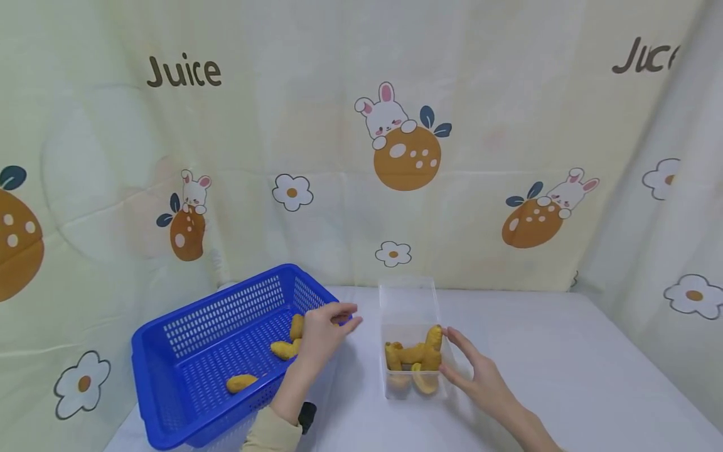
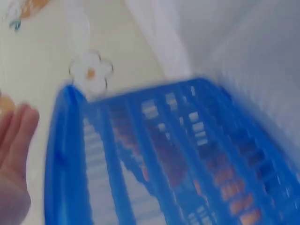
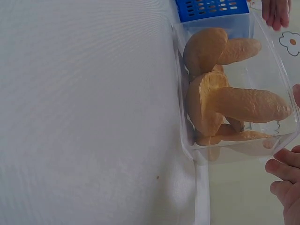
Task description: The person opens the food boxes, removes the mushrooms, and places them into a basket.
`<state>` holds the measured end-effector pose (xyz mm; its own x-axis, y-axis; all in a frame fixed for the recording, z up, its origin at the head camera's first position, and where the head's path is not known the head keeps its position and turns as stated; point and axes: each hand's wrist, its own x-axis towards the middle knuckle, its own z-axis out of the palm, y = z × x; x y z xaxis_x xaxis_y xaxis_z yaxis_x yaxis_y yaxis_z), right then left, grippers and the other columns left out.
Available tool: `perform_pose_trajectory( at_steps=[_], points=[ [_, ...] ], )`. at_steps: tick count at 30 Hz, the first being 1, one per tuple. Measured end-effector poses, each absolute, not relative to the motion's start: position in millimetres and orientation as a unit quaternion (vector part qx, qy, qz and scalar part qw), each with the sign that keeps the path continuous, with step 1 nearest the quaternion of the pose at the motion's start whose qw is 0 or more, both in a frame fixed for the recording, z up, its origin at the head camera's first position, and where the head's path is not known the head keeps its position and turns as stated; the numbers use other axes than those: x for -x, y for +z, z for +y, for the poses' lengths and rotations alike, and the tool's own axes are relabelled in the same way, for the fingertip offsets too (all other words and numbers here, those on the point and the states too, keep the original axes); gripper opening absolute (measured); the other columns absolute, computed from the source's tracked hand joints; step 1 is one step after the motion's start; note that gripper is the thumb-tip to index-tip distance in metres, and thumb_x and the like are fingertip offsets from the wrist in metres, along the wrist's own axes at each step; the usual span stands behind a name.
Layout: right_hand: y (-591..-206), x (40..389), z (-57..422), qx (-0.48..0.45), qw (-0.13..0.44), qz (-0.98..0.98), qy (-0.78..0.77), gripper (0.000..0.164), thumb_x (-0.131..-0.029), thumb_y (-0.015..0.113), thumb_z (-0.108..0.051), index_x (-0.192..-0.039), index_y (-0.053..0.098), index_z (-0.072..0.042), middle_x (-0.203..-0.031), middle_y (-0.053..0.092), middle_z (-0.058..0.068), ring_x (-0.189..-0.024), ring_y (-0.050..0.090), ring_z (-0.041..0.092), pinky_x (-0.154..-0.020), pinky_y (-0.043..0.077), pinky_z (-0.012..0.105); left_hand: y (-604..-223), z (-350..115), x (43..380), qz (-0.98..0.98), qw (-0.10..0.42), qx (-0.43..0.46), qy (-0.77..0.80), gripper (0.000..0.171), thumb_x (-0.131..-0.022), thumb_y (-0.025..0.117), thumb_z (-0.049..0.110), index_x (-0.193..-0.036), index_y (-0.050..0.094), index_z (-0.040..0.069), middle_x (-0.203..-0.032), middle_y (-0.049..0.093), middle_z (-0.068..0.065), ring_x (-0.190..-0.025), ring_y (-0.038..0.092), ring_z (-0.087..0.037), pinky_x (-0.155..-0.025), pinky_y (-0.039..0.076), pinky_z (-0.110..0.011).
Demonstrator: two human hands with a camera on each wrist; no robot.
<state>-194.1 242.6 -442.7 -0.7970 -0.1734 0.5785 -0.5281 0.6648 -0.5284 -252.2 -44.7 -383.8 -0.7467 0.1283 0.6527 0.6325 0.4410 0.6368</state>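
A clear plastic box [image 1: 405,333], its lid [image 1: 408,300] raised at the back, holds several yellow-brown knobbly pieces like ginger root [image 1: 415,353]; one stands up above the rim. My right hand [image 1: 484,380] rests its spread thumb and fingers against the box's right side. Over the right rim of a blue plastic basket [image 1: 164,364] is my left hand [image 1: 322,336], fingers extended and nothing seen between them. More ginger-like pieces [image 1: 241,383] lie in the basket, some partly behind that hand. The right wrist view shows stacked ginger-like pieces [image 3: 248,103] through the box wall.
Both containers stand on a white-covered table [image 1: 536,358], basket left of box. A curtain [image 1: 327,238] printed with rabbits and oranges hangs behind and at the sides. A small black object [image 1: 307,416] shows by the left wrist. The left wrist view is blurred.
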Motion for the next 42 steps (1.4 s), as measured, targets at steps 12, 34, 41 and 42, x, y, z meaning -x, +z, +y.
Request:
perform_pose_trajectory(
  at_steps=[12, 34, 41, 42],
  points=[
    [-442.4, 192.4, 244.3, -0.196, 0.222, -0.878, 0.376, 0.069, -0.080, 0.067, -0.021, -0.137, 0.032, -0.009, -0.133, 0.044, 0.009, -0.119, 0.040, 0.030, -0.096, 0.031, 0.052, -407.4, 6.9, 253.8, -0.825, 0.073, 0.344, -0.443, 0.032, -0.073, 0.073, 0.011, -0.104, 0.065, 0.006, -0.100, 0.065, -0.005, -0.087, 0.060, -0.011, -0.076, 0.050, -0.023],
    [-431.4, 182.4, 236.2, -0.189, 0.227, -0.883, 0.366, 0.066, -0.078, 0.068, -0.012, -0.135, 0.034, -0.003, -0.130, 0.046, 0.015, -0.117, 0.041, 0.035, -0.093, 0.030, 0.058, -407.7, 19.5, 252.3, -0.859, 0.026, 0.336, -0.385, 0.030, -0.069, 0.074, 0.015, -0.098, 0.068, 0.009, -0.090, 0.066, 0.004, -0.077, 0.059, -0.007, -0.066, 0.048, -0.013],
    [-433.1, 186.0, 237.7, -0.195, 0.225, -0.878, 0.374, 0.066, -0.077, 0.068, -0.008, -0.133, 0.035, 0.001, -0.128, 0.046, 0.019, -0.116, 0.041, 0.039, -0.092, 0.029, 0.060, -409.6, 19.9, 252.6, -0.848, 0.028, 0.325, -0.417, 0.031, -0.069, 0.075, 0.011, -0.099, 0.068, 0.010, -0.089, 0.065, 0.007, -0.080, 0.060, -0.011, -0.068, 0.049, -0.015],
    [-432.9, 186.2, 238.0, -0.196, 0.226, -0.880, 0.369, 0.066, -0.077, 0.068, -0.009, -0.134, 0.034, 0.000, -0.129, 0.046, 0.018, -0.116, 0.041, 0.037, -0.092, 0.030, 0.059, -409.9, 19.9, 252.8, -0.845, 0.034, 0.325, -0.422, 0.031, -0.069, 0.075, 0.011, -0.099, 0.068, 0.010, -0.089, 0.065, 0.006, -0.080, 0.061, -0.012, -0.068, 0.049, -0.015]
  ],
)
